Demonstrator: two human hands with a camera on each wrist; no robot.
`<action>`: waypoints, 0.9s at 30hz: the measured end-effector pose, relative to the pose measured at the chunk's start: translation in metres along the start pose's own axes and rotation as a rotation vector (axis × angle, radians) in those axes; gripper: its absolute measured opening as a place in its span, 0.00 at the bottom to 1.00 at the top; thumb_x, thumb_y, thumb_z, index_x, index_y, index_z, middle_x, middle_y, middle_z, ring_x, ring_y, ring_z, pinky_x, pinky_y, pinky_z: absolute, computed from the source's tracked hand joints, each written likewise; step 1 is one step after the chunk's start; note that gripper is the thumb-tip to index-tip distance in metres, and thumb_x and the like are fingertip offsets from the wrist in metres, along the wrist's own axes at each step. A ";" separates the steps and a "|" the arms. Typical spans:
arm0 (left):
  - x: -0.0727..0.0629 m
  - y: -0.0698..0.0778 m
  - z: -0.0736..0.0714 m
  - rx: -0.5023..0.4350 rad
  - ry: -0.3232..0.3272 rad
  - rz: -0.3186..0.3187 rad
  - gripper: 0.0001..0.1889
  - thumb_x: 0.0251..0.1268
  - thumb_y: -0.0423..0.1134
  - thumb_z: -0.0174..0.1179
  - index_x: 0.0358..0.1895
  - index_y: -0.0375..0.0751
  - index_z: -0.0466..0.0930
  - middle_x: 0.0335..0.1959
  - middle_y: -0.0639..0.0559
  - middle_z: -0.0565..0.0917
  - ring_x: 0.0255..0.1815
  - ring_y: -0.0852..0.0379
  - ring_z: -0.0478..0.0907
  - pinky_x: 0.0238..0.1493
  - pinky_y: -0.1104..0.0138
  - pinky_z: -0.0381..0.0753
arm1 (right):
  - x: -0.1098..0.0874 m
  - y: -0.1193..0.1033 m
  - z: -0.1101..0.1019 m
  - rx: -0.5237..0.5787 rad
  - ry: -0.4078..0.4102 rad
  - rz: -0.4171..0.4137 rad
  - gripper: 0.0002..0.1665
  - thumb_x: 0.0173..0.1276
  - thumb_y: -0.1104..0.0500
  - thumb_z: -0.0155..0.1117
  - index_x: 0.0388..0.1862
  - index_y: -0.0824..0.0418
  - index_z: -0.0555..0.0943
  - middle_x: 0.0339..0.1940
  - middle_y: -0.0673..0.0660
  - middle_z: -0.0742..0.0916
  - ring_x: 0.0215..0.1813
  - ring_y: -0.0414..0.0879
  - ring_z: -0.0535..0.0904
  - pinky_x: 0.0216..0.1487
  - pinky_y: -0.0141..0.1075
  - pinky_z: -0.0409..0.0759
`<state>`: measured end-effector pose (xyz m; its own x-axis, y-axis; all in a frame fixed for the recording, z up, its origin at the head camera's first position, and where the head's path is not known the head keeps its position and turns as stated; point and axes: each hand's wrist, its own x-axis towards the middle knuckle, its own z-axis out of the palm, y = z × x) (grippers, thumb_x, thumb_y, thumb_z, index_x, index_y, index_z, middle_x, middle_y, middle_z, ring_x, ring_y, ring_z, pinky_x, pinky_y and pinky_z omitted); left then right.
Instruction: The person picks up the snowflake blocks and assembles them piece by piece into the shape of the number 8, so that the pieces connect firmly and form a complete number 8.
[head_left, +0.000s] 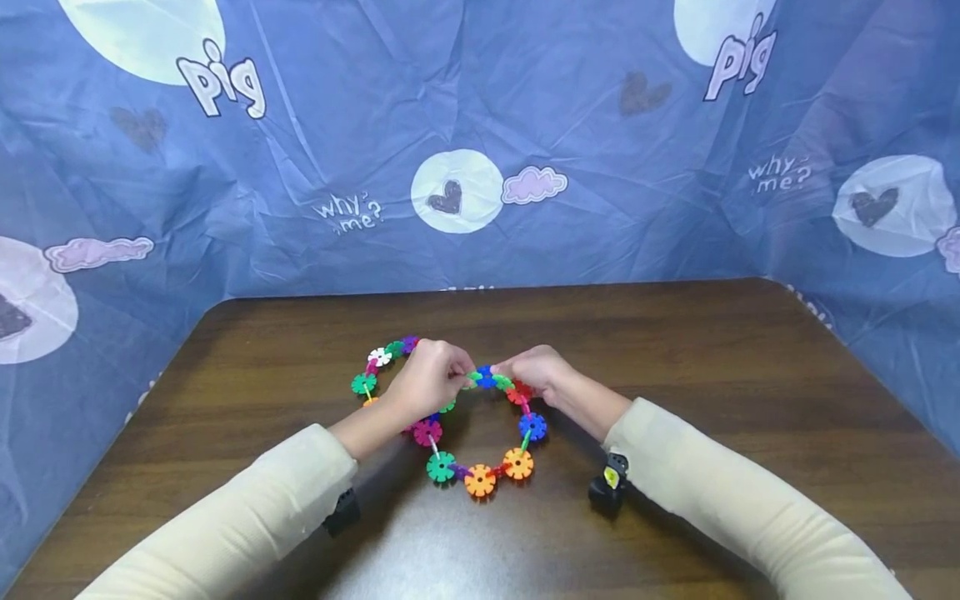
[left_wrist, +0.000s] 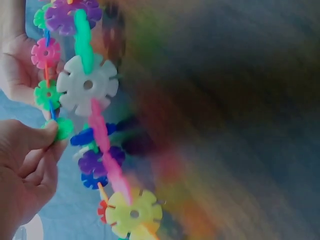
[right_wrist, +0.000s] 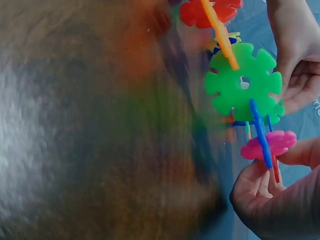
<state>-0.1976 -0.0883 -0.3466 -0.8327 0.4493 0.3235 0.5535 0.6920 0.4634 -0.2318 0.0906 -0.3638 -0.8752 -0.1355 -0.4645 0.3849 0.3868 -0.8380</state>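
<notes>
A chain of flower-shaped notched plastic discs (head_left: 480,481) in many colours forms linked rings on the table. My left hand (head_left: 431,379) pinches a green disc (left_wrist: 64,129) of the chain between thumb and fingers, as the left wrist view shows. Facing it, my right hand (head_left: 538,371) pinches a pink disc (right_wrist: 269,145) in the right wrist view. Between the two hands, a blue disc (head_left: 487,377) and green discs bridge the far side of the nearer ring. Part of the other ring is hidden behind the left hand and forearm.
The brown wooden table (head_left: 675,350) lies under both arms. Blue printed cloth (head_left: 600,225) hangs behind and at both sides. A black wrist camera (head_left: 606,493) sits under the right sleeve, another (head_left: 342,512) under the left.
</notes>
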 end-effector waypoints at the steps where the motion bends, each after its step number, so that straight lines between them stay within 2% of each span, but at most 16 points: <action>1: 0.000 -0.001 -0.002 -0.006 -0.018 -0.006 0.02 0.51 0.27 0.69 0.27 0.32 0.86 0.25 0.44 0.88 0.28 0.56 0.86 0.30 0.69 0.85 | 0.000 0.000 0.000 -0.008 -0.009 -0.001 0.18 0.63 0.57 0.66 0.48 0.68 0.84 0.36 0.51 0.83 0.28 0.38 0.73 0.27 0.27 0.73; 4: -0.002 -0.004 -0.011 0.000 -0.063 -0.055 0.05 0.52 0.30 0.70 0.31 0.32 0.86 0.28 0.44 0.89 0.30 0.55 0.87 0.32 0.68 0.85 | 0.000 -0.001 -0.001 -0.068 -0.029 -0.020 0.18 0.64 0.57 0.66 0.48 0.66 0.84 0.45 0.55 0.86 0.32 0.40 0.74 0.29 0.28 0.73; 6: -0.005 -0.007 -0.020 0.021 -0.062 -0.101 0.06 0.52 0.30 0.70 0.33 0.32 0.86 0.29 0.44 0.89 0.32 0.54 0.87 0.33 0.66 0.85 | -0.001 -0.002 0.000 -0.131 -0.028 -0.047 0.17 0.63 0.56 0.66 0.48 0.64 0.85 0.51 0.58 0.86 0.38 0.42 0.76 0.33 0.29 0.75; 9: -0.007 -0.012 -0.030 0.049 -0.049 -0.189 0.04 0.53 0.31 0.69 0.32 0.34 0.86 0.28 0.45 0.89 0.30 0.55 0.85 0.34 0.65 0.85 | -0.001 -0.005 0.000 -0.224 -0.007 -0.079 0.17 0.63 0.54 0.66 0.47 0.62 0.86 0.57 0.59 0.84 0.51 0.48 0.79 0.46 0.36 0.79; 11: -0.008 -0.015 -0.034 0.048 -0.079 -0.256 0.03 0.54 0.31 0.69 0.31 0.36 0.87 0.28 0.46 0.89 0.28 0.57 0.83 0.32 0.66 0.83 | 0.000 -0.006 -0.001 -0.265 0.003 -0.090 0.16 0.64 0.53 0.67 0.46 0.61 0.86 0.58 0.60 0.84 0.58 0.50 0.78 0.56 0.40 0.78; 15: -0.007 -0.023 -0.031 0.023 -0.174 -0.331 0.03 0.55 0.34 0.68 0.29 0.38 0.87 0.26 0.48 0.88 0.26 0.60 0.79 0.31 0.69 0.79 | 0.001 -0.006 -0.003 -0.294 0.012 -0.086 0.16 0.63 0.53 0.67 0.45 0.61 0.87 0.56 0.60 0.84 0.55 0.51 0.78 0.55 0.42 0.77; 17: -0.007 -0.027 -0.028 0.005 -0.227 -0.344 0.04 0.56 0.35 0.68 0.29 0.38 0.87 0.26 0.48 0.88 0.25 0.60 0.77 0.30 0.70 0.77 | 0.002 -0.005 -0.001 -0.318 0.025 -0.083 0.15 0.63 0.52 0.67 0.44 0.60 0.87 0.56 0.59 0.84 0.54 0.50 0.78 0.54 0.42 0.77; 21: -0.006 -0.030 -0.025 -0.019 -0.341 -0.404 0.05 0.57 0.37 0.68 0.29 0.38 0.88 0.24 0.51 0.87 0.24 0.61 0.73 0.28 0.72 0.73 | 0.002 -0.005 0.003 -0.372 0.058 -0.080 0.14 0.61 0.50 0.69 0.39 0.58 0.89 0.56 0.57 0.84 0.60 0.51 0.77 0.61 0.45 0.77; 24: -0.004 -0.030 -0.024 -0.059 -0.386 -0.472 0.06 0.59 0.37 0.66 0.31 0.38 0.88 0.21 0.53 0.84 0.23 0.62 0.71 0.26 0.73 0.70 | 0.002 -0.006 0.004 -0.391 0.074 -0.083 0.13 0.60 0.49 0.70 0.37 0.57 0.89 0.56 0.57 0.84 0.61 0.51 0.77 0.62 0.45 0.76; 27: -0.003 -0.030 -0.024 -0.103 -0.404 -0.532 0.07 0.60 0.37 0.65 0.32 0.37 0.88 0.20 0.54 0.81 0.23 0.62 0.71 0.26 0.73 0.70 | 0.002 -0.008 0.005 -0.403 0.074 -0.092 0.13 0.60 0.50 0.70 0.35 0.58 0.89 0.55 0.57 0.85 0.60 0.52 0.77 0.63 0.46 0.75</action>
<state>-0.2117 -0.1239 -0.3416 -0.9216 0.2519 -0.2954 0.0483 0.8293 0.5567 -0.2347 0.0828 -0.3597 -0.9248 -0.1257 -0.3590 0.1719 0.7039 -0.6892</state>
